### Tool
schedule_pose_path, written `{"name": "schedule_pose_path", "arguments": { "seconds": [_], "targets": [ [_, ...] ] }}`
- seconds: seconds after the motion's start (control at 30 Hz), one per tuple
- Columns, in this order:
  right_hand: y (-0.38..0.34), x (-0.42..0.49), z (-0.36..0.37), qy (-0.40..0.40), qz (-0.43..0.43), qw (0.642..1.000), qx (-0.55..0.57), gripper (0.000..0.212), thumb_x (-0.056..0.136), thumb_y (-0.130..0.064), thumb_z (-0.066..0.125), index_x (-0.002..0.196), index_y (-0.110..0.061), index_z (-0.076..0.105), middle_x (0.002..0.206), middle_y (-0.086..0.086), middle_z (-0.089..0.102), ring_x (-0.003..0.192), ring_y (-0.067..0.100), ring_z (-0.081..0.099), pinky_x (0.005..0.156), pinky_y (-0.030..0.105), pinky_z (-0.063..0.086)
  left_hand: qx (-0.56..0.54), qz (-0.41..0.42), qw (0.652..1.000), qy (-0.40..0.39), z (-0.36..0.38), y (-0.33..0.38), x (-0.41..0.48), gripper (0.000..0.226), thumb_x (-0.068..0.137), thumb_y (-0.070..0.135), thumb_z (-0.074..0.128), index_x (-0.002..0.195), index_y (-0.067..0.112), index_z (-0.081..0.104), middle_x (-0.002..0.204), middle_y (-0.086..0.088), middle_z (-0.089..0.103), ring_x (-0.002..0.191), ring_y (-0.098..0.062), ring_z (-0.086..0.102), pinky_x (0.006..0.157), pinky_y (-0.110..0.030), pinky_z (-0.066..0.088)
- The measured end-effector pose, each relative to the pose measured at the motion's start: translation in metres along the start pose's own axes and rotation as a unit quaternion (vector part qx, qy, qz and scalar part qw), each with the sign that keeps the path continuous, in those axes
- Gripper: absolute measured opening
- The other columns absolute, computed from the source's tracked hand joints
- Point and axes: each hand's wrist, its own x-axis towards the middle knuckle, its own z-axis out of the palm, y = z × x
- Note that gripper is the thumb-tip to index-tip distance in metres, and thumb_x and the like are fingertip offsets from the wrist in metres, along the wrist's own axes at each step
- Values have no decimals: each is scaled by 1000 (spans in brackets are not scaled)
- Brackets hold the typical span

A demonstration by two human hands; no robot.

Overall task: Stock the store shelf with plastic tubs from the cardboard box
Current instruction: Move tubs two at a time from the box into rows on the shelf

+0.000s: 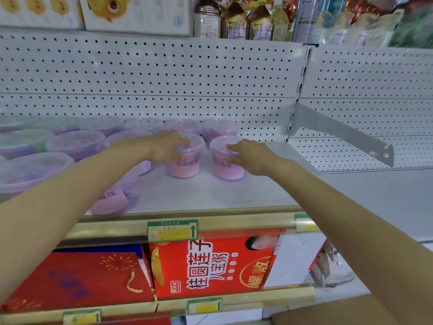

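Two clear plastic tubs with pink contents and pink labels stand side by side on the white shelf (234,195). My left hand (164,147) grips the lid and rim of the left tub (184,168). The fingers of my right hand (250,156) wrap the rim of the right tub (226,170). Both tubs rest upright on the shelf board. Several more tubs (75,144) fill the shelf to the left and behind, with lilac and pink contents. At the bottom right corner a brown cardboard box edge (328,313) shows.
A white pegboard back panel (164,73) rises behind the tubs. A grey metal bracket (346,134) juts out at right, with bare shelf board beside it. Red gift boxes (210,263) sit on the shelf below. Drink bottles (236,19) stand on the shelf above.
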Motion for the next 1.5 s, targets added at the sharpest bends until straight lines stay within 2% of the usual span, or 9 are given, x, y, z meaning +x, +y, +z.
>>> {"name": "schedule_pose_path", "arguments": {
  "seconds": [0.23, 0.43, 0.67, 0.83, 0.97, 1.1, 1.23, 1.4, 1.5],
  "targets": [
    [12, 17, -10, -95, 7, 987, 129, 50, 96, -34, 46, 144, -25, 34, 150, 3, 34, 132, 25, 37, 105, 32, 30, 3, -12, 1000, -25, -6, -14, 7, 57, 93, 28, 53, 145, 25, 29, 152, -7, 29, 135, -26, 34, 103, -25, 26],
    [7, 26, 2, -39, 33, 984, 169, 50, 85, -52, 56, 126, -26, 46, 120, 5, 56, 96, 22, 47, 81, 30, 37, 24, -20, 999, -14, -8, -11, 9, 55, 94, 30, 51, 144, 26, 31, 148, -6, 37, 127, -26, 42, 92, -22, 29],
    [12, 27, 5, 1, 32, 981, 191, 39, 88, -48, 55, 121, -28, 51, 100, -3, 53, 92, 19, 48, 77, 27, 34, 12, -39, 999, 2, -6, -9, 10, 55, 91, 42, 52, 142, 28, 37, 136, -8, 50, 122, -29, 43, 95, -29, 32],
    [16, 29, 3, -10, -2, 988, 151, 38, 90, -47, 52, 122, -26, 51, 120, 1, 60, 99, 24, 53, 78, 29, 34, -10, -30, 999, -2, 0, -12, 11, 55, 92, 38, 51, 143, 25, 34, 146, -7, 40, 131, -28, 38, 102, -30, 29],
    [17, 30, 2, -19, -5, 990, 138, 39, 91, -45, 51, 124, -24, 49, 106, -1, 56, 93, 23, 48, 76, 29, 33, -49, -21, 999, 10, 9, -16, 6, 56, 94, 34, 50, 144, 20, 32, 152, -2, 30, 138, -23, 30, 108, -30, 24],
    [17, 20, 5, -47, -24, 984, 169, 61, 90, -51, 48, 142, -24, 32, 147, 0, 38, 130, 23, 38, 103, 34, 33, -16, -17, 997, 72, 9, 6, -4, 65, 90, 45, 51, 144, 16, 31, 152, -8, 28, 138, -26, 28, 110, -36, 25],
    [35, -36, 3, 77, -14, 983, 164, 68, 94, -46, 45, 149, -18, 18, 158, 0, 14, 144, 17, 15, 113, 30, 15, 8, 73, 983, 168, 10, 56, -11, 64, 87, 51, 51, 141, 19, 37, 146, -5, 40, 133, -25, 37, 106, -36, 28],
    [86, -144, 10, 101, 38, 994, 34, 61, 94, -47, 44, 145, -15, 33, 156, 5, 23, 141, 22, 25, 112, 31, 17, 11, 188, 955, 230, 23, 153, -14, 71, 79, 65, 35, 131, 20, 50, 132, -4, 55, 121, -26, 50, 100, -40, 35],
    [111, -217, 27, 126, 116, 985, 13, 53, 88, -45, 50, 129, -11, 56, 143, 12, 45, 127, 31, 47, 103, 40, 34, -19, 280, 931, 232, 48, 228, -18, 61, 79, 58, 40, 121, 18, 58, 117, -5, 65, 105, -27, 60, 89, -38, 44]
  ]
}}
